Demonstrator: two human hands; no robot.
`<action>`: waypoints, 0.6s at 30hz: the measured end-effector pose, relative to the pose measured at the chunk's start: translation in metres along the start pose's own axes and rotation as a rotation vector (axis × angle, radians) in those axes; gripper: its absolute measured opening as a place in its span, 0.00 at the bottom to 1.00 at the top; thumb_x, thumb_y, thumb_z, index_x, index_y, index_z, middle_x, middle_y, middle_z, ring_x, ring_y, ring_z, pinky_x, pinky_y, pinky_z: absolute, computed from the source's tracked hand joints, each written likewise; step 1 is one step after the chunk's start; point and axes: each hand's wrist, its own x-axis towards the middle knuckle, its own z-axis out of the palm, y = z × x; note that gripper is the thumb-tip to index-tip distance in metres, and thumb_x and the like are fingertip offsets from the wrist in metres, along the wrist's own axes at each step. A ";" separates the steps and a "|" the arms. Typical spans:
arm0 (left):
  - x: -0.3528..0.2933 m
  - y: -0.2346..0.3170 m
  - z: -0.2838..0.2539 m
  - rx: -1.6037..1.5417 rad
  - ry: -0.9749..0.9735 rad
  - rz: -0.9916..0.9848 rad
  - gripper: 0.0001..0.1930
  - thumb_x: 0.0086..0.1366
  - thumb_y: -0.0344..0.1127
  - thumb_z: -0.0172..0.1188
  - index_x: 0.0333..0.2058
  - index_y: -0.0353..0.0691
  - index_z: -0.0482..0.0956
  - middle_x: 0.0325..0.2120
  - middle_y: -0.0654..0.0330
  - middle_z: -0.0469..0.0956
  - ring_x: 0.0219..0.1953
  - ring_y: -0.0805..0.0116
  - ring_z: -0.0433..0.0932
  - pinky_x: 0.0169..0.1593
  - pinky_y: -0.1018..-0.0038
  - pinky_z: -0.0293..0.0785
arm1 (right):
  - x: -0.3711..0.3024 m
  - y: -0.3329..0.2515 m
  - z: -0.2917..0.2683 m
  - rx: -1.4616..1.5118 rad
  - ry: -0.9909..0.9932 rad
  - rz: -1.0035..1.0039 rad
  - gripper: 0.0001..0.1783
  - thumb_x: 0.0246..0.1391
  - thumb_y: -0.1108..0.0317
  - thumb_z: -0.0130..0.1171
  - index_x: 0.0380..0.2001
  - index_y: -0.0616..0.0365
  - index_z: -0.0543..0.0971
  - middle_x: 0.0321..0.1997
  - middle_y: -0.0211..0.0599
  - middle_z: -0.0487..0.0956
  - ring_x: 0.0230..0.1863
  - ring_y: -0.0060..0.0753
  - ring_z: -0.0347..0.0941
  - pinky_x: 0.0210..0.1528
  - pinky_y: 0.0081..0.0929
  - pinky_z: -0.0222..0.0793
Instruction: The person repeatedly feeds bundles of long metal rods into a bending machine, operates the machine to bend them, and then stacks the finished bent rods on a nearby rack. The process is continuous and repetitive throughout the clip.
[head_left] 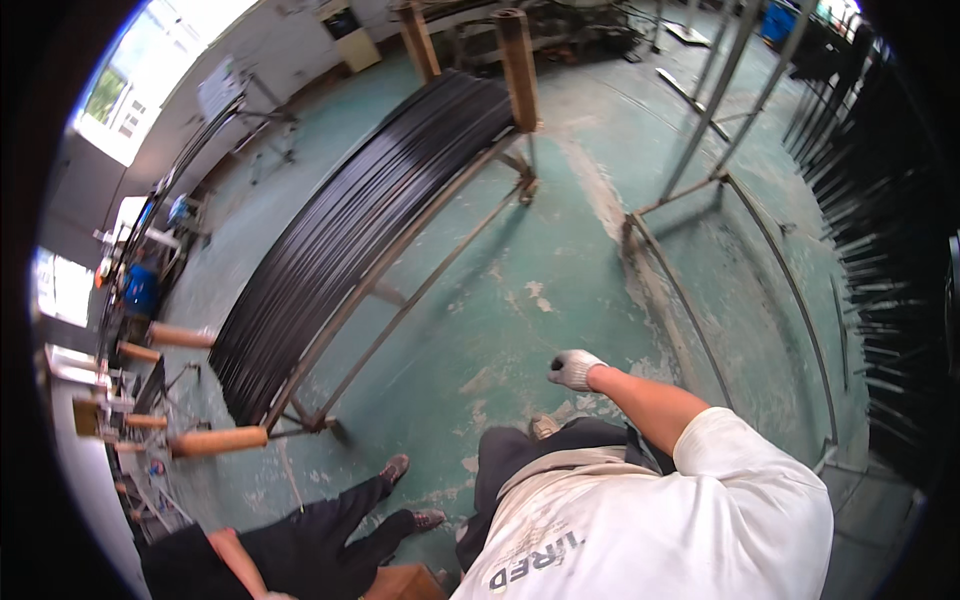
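Observation:
My right hand [575, 370], in a white knit glove with dark fingertips, hangs in front of my body above the green floor. Its fingers are curled in loosely, and I see nothing held in them. It touches nothing around it. My left hand is out of sight. To the left stands a long metal rack [385, 262] loaded with a broad layer of thin black strips [360, 210]. Brown posts, one of them a far upright [516, 70], rise at the rack's ends.
A bare metal frame [690, 305] stands at the right, beside a dense mass of black strips [900, 270]. A person in dark clothes [290, 550] is at the lower left, near a brown box [405, 583]. Scuffed green floor [480, 320] runs between rack and frame.

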 end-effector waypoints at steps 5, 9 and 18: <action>0.112 0.140 -0.045 0.078 -0.079 0.073 0.19 0.64 0.47 0.66 0.49 0.48 0.94 0.49 0.54 0.92 0.59 0.55 0.88 0.59 0.60 0.82 | 0.034 -0.030 -0.147 0.135 0.108 -0.090 0.28 0.66 0.48 0.66 0.58 0.57 0.87 0.57 0.53 0.89 0.60 0.55 0.85 0.63 0.44 0.79; 0.194 0.316 -0.059 0.074 0.028 0.481 0.12 0.61 0.29 0.64 0.43 0.35 0.90 0.34 0.51 0.90 0.33 0.58 0.88 0.40 0.64 0.84 | 0.099 -0.015 -0.295 0.156 0.297 -0.125 0.28 0.66 0.49 0.67 0.59 0.59 0.86 0.58 0.52 0.89 0.61 0.52 0.85 0.64 0.43 0.79; 0.274 0.752 0.036 0.353 -0.279 0.513 0.17 0.67 0.36 0.61 0.50 0.41 0.91 0.40 0.54 0.93 0.44 0.52 0.91 0.50 0.58 0.85 | 0.120 0.103 -0.515 0.426 0.579 0.249 0.27 0.66 0.53 0.68 0.59 0.62 0.85 0.55 0.53 0.90 0.57 0.47 0.87 0.62 0.39 0.79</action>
